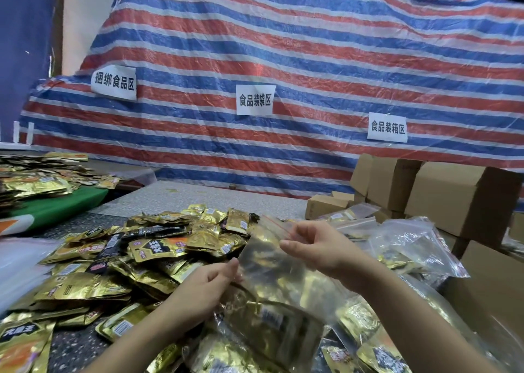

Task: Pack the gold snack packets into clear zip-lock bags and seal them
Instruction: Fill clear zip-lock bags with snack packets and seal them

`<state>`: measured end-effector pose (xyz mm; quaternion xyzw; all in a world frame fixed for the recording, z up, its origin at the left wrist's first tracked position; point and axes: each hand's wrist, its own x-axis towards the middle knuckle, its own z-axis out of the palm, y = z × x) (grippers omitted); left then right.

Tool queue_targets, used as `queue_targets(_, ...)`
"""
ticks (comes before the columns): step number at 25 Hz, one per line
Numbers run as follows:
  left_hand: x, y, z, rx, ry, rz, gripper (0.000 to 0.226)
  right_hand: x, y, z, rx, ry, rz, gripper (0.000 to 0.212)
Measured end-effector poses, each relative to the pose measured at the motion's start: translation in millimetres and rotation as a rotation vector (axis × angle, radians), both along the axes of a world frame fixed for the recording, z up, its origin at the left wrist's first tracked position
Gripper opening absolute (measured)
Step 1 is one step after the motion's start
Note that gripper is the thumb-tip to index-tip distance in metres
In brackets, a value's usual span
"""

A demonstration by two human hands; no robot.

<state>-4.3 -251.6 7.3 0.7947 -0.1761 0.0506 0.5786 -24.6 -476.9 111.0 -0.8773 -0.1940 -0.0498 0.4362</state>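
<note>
A clear zip-lock bag (pixel 272 285) with gold snack packets inside is held up in front of me over the table. My left hand (pixel 207 285) pinches its left edge lower down. My right hand (pixel 314 248) pinches the bag's upper part near the red zip strip. A large heap of loose gold snack packets (pixel 136 262) covers the table to the left and below the bag. More gold packets (pixel 377 353) lie at the bottom right.
Filled clear bags (pixel 411 245) are piled to the right beside cardboard boxes (pixel 459 200). Another heap of gold packets (pixel 37 180) lies on a green surface at far left. A striped tarp with paper signs (pixel 255 99) hangs behind the speckled table (pixel 198 194).
</note>
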Motion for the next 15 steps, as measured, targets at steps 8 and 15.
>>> queue_targets(8,-6,-4,-8,-0.144,-0.04,0.145,0.042,17,-5,18,0.158,-0.063,-0.278,0.023)
queue_targets(15,-5,-5,-9,-0.254,-0.019,0.281,0.024,97,-145,85,0.72,-0.144,-0.819,0.017)
